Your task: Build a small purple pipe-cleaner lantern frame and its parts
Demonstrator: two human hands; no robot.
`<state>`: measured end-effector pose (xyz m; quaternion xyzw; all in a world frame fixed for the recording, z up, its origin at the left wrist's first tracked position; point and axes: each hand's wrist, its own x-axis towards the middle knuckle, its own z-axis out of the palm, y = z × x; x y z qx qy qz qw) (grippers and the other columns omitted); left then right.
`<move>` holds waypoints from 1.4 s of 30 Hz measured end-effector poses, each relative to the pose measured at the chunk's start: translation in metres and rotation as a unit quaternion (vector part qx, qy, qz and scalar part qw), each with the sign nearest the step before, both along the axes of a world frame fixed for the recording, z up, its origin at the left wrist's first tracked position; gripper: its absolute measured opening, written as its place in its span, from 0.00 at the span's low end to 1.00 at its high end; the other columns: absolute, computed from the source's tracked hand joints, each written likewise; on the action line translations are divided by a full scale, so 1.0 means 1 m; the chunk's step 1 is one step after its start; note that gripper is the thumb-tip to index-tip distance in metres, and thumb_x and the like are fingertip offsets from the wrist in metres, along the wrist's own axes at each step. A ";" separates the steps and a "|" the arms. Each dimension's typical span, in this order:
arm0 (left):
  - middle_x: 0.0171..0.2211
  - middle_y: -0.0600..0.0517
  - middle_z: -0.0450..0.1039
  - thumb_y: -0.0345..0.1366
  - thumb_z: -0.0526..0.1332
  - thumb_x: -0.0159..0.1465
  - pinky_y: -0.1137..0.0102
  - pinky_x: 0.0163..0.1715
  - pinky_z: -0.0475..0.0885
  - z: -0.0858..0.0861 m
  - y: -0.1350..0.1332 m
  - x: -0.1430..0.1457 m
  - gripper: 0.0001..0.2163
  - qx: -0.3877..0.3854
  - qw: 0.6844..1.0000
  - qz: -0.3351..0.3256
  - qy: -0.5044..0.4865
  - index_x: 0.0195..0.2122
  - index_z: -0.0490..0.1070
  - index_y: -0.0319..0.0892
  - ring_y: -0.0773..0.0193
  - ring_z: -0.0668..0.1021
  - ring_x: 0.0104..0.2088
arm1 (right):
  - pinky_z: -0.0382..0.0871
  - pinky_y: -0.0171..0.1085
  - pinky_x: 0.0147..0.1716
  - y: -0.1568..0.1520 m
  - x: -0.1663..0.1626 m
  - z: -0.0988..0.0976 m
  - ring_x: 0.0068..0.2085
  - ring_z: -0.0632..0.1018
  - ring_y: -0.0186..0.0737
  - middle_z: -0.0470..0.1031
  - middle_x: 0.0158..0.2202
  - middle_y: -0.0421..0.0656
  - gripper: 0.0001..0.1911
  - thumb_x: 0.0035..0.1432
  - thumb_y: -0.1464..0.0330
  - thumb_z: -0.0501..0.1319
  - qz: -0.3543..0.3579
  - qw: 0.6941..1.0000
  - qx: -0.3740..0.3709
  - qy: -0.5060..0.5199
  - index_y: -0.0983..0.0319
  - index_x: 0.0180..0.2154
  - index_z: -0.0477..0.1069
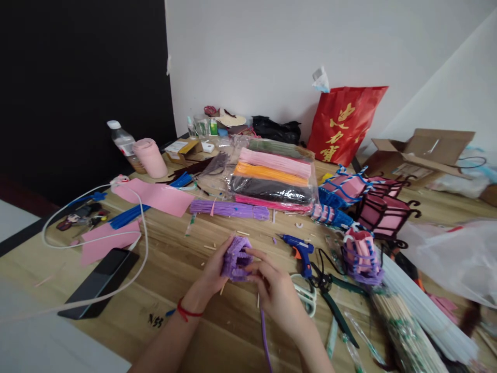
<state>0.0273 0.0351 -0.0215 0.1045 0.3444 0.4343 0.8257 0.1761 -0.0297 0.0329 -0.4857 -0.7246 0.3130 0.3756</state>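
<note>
A small hollow piece made of fuzzy purple pipe cleaners (233,256) is held up over the middle of the table. My left hand (214,267), with a red cord at the wrist, is closed round its left side. The fingers of my right hand (274,285) are bent and pinch at its right rim, by the opening. Below my right hand a loose purple pipe cleaner (264,336) hangs or lies; where its upper end goes is hidden. A bundle of purple pipe cleaners (233,209) lies beyond the hands. To the right rests a blue glue gun (301,251).
Green-handled cutters (336,303) and pale-handled scissors (306,295) lie right of my hands. Finished small lanterns (382,212), a bundle of wooden sticks (404,321) and a red bag (345,124) stand farther right. At left are a phone (99,282), a white cable (145,233) and pink sheets (155,196).
</note>
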 end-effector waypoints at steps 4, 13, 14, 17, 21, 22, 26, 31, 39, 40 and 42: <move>0.28 0.50 0.77 0.38 0.58 0.61 0.74 0.26 0.71 0.002 -0.001 -0.001 0.10 0.028 0.999 0.006 0.023 0.34 0.74 0.37 0.65 0.78 0.27 | 0.66 0.41 0.49 -0.002 -0.003 0.001 0.51 0.72 0.42 0.68 0.53 0.48 0.13 0.54 0.79 0.52 0.010 1.000 -0.017 -0.010 0.59 0.38 0.69; 0.30 0.50 0.76 0.40 0.59 0.61 0.77 0.27 0.70 0.002 -0.006 0.000 0.11 0.029 0.999 -0.020 0.036 0.37 0.74 0.37 0.67 0.76 0.28 | 0.65 0.37 0.48 -0.003 0.000 0.003 0.47 0.72 0.38 0.67 0.46 0.46 0.14 0.52 0.81 0.53 0.023 1.000 -0.019 -0.002 0.60 0.36 0.69; 0.31 0.50 0.76 0.39 0.59 0.61 0.77 0.28 0.70 0.002 -0.007 0.001 0.11 0.031 0.998 -0.014 0.043 0.36 0.74 0.37 0.67 0.77 0.29 | 0.65 0.37 0.48 -0.004 0.000 0.003 0.47 0.72 0.38 0.67 0.46 0.46 0.14 0.52 0.81 0.53 0.024 1.000 -0.021 0.000 0.60 0.36 0.69; 0.33 0.50 0.76 0.38 0.60 0.61 0.77 0.30 0.71 0.002 -0.007 0.002 0.10 0.035 0.998 -0.005 0.058 0.36 0.75 0.37 0.67 0.77 0.31 | 0.64 0.37 0.48 -0.003 0.001 0.001 0.47 0.71 0.39 0.67 0.45 0.46 0.14 0.52 0.82 0.53 0.025 0.999 -0.026 0.011 0.60 0.36 0.69; 0.30 0.49 0.77 0.42 0.59 0.61 0.74 0.27 0.71 0.006 -0.009 -0.001 0.12 0.033 0.998 -0.044 0.030 0.36 0.75 0.37 0.66 0.77 0.27 | 0.64 0.38 0.48 0.000 0.007 -0.006 0.48 0.71 0.39 0.67 0.46 0.46 0.13 0.54 0.80 0.53 0.019 0.997 -0.040 0.059 0.60 0.37 0.69; 0.30 0.49 0.77 0.41 0.60 0.60 0.73 0.27 0.71 0.007 -0.009 -0.002 0.12 0.038 0.997 -0.061 0.021 0.37 0.74 0.37 0.65 0.77 0.26 | 0.65 0.39 0.47 0.002 0.009 -0.008 0.47 0.71 0.40 0.67 0.46 0.46 0.11 0.54 0.79 0.54 0.011 0.996 -0.047 0.076 0.60 0.37 0.70; 0.34 0.48 0.77 0.31 0.67 0.54 0.73 0.32 0.71 0.006 -0.010 -0.005 0.16 0.084 0.990 -0.113 0.004 0.44 0.72 0.37 0.65 0.78 0.29 | 0.67 0.41 0.44 0.007 0.019 -0.018 0.47 0.71 0.44 0.68 0.46 0.48 0.06 0.56 0.73 0.57 -0.015 0.987 -0.079 0.141 0.60 0.36 0.71; 0.40 0.46 0.76 0.32 0.68 0.53 0.72 0.38 0.71 -0.002 -0.010 -0.005 0.22 0.124 0.986 -0.108 -0.023 0.49 0.69 0.39 0.63 0.79 0.35 | 0.68 0.36 0.35 0.005 0.027 -0.024 0.40 0.72 0.41 0.68 0.45 0.47 0.04 0.56 0.68 0.60 -0.054 0.965 -0.100 0.234 0.60 0.34 0.72; 0.40 0.48 0.76 0.36 0.70 0.51 0.75 0.34 0.74 -0.002 -0.008 -0.005 0.23 0.144 0.983 -0.092 -0.062 0.48 0.70 0.39 0.65 0.79 0.34 | 0.58 0.28 0.20 -0.010 0.036 -0.048 0.21 0.64 0.28 0.66 0.24 0.36 0.09 0.55 0.64 0.63 -0.146 0.885 -0.157 0.412 0.58 0.38 0.69; 0.41 0.47 0.76 0.35 0.70 0.51 0.75 0.35 0.74 -0.002 -0.008 -0.005 0.23 0.142 0.984 -0.093 -0.055 0.49 0.70 0.39 0.65 0.79 0.34 | 0.57 0.28 0.19 -0.011 0.037 -0.051 0.21 0.64 0.28 0.65 0.21 0.35 0.09 0.55 0.64 0.63 -0.151 0.884 -0.161 0.411 0.58 0.39 0.69; 0.41 0.47 0.76 0.34 0.69 0.51 0.75 0.36 0.74 -0.002 -0.009 -0.004 0.23 0.142 0.985 -0.091 -0.043 0.49 0.69 0.39 0.65 0.79 0.34 | 0.56 0.27 0.19 -0.014 0.038 -0.054 0.21 0.64 0.27 0.64 0.20 0.34 0.09 0.55 0.64 0.63 -0.159 0.881 -0.169 0.413 0.59 0.39 0.69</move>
